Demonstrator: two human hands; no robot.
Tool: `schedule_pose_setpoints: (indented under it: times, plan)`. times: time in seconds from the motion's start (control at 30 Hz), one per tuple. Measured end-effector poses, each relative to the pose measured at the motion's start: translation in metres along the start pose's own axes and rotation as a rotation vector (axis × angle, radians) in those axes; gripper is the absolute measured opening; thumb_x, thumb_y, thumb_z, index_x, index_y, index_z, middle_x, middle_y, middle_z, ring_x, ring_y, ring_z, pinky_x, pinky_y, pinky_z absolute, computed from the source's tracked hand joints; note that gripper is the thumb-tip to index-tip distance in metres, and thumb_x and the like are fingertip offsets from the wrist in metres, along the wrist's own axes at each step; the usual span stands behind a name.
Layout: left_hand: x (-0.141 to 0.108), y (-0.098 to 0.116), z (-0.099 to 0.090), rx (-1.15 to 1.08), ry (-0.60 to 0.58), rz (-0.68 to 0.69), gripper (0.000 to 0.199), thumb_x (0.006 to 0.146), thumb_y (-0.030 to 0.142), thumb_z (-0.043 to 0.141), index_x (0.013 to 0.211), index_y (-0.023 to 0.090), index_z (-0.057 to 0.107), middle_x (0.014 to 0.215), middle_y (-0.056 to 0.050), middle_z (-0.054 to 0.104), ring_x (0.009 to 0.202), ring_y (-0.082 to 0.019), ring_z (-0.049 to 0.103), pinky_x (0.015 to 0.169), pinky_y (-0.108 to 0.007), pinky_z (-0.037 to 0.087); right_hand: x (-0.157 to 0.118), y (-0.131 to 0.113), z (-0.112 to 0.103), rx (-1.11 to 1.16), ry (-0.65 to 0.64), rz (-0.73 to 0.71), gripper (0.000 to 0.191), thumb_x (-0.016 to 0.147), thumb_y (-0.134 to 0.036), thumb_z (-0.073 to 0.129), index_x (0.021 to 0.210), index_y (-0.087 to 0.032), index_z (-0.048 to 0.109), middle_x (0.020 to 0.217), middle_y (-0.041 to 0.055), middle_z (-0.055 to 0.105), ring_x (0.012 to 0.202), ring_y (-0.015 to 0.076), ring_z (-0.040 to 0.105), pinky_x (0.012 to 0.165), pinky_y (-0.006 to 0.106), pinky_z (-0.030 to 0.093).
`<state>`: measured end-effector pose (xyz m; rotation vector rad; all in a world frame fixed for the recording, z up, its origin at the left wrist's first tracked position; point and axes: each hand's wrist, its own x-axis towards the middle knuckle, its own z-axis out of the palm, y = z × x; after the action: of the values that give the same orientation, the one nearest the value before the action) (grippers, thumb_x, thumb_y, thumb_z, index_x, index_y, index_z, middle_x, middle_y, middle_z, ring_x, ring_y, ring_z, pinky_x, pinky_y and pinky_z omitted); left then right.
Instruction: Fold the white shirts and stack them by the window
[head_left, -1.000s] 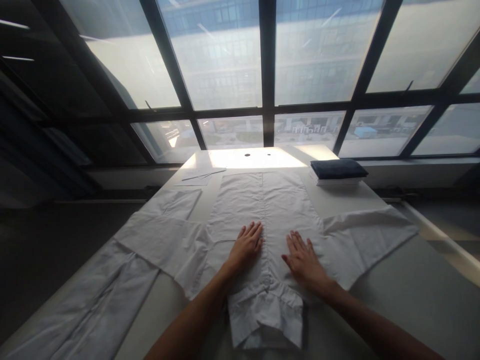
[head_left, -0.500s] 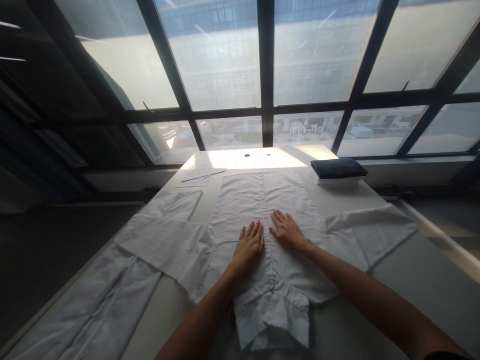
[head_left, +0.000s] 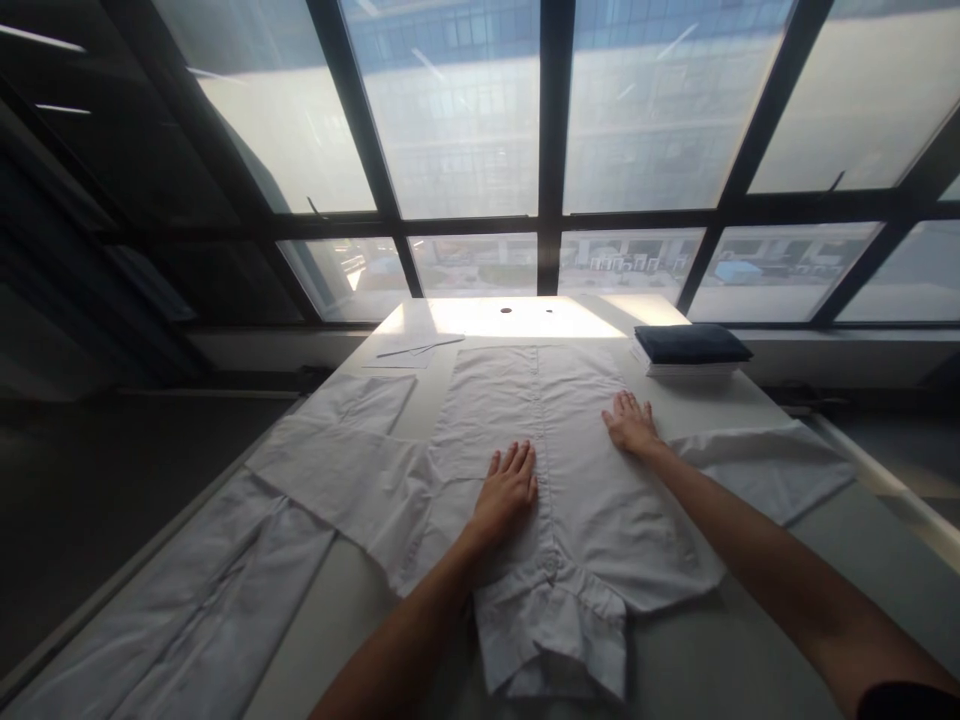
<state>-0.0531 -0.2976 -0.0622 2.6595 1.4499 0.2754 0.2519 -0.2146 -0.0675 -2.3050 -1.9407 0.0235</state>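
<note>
A white button-up shirt lies flat and face up on a long pale table, collar toward me, sleeves spread to both sides. My left hand rests palm down on the shirt just left of the button placket, fingers apart. My right hand lies flat at the shirt's right side edge, farther from me, fingers spread. Neither hand grips the cloth.
A folded dark garment sits on a white stack at the table's far right. More white cloth lies at the near left. Papers lie at the far left. Large windows stand behind the table.
My right hand has slid from near the collar, up along the placket, then out to the shirt's right edge. My left hand has stayed in place.
</note>
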Motion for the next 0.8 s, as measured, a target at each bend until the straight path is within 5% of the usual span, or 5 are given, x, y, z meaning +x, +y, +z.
schedule_pose_setpoints:
  times: [0.3,0.57,0.8]
  plan:
    - [0.0,-0.003,0.004,0.036,0.018,0.023,0.056,0.103,0.027,0.033,0.158,0.017,0.034,0.165,-0.01,0.032,0.154,-0.027,0.023,0.125,-0.053,0.02,-0.07,-0.115,0.009,0.156,-0.039,-0.293,0.062,0.103,-0.031,0.027,0.158,-0.003,0.029,0.167,0.0181,0.021,0.155,0.026,0.015,0.124,0.052,0.009]
    - [0.003,-0.001,0.002,0.118,-0.06,0.022,0.059,0.101,0.024,0.032,0.16,0.013,0.03,0.167,-0.01,0.025,0.156,-0.029,0.018,0.123,-0.06,0.018,-0.078,-0.119,0.001,0.185,-0.07,-0.399,0.06,0.105,-0.036,0.025,0.161,-0.016,0.029,0.169,0.0093,0.02,0.156,0.0234,0.012,0.124,0.053,0.008]
    - [0.037,-0.005,0.009,0.121,-0.075,0.054,0.06,0.103,0.026,0.028,0.161,0.013,0.026,0.167,-0.011,0.024,0.155,-0.024,0.019,0.124,-0.056,0.019,-0.081,-0.121,0.001,0.189,-0.036,-0.407,0.059,0.103,-0.03,0.024,0.159,-0.014,0.033,0.167,0.0093,0.025,0.155,0.0237,0.016,0.123,0.054,0.009]
